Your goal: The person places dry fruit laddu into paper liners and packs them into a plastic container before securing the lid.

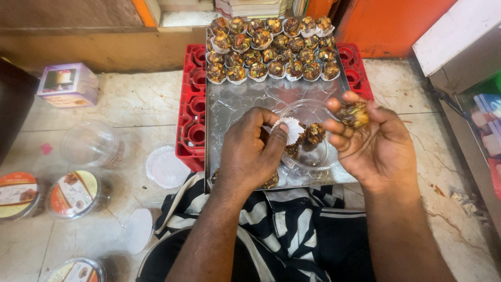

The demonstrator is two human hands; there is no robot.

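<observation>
Here the left hand (pixel 249 151) pinches a small white pleated paper cup (pixel 290 129) between thumb and fingertips, the fingers closed on its rim, just above the round clear plastic tub (pixel 319 156). The right hand (pixel 371 140) is half open beside the tub, and its fingers cradle one sticky brown sweet studded with nuts (pixel 354 114); the grip is loose, more a cupping than a squeeze. Another brown sweet (pixel 315 133) sits already inside the tub, touching the paper cup. The tub rests on a shiny steel tray (pixel 245 102), which lies over a red plastic crate (pixel 192 104). Beyond the tub, at the far end of the tray, stand rows of finished sweets in paper cups (pixel 271 49). I judge that it helps to keep the cup's mouth open and level, and to lower the sweet gently at its centre, so the pleats do not fold in.
</observation>
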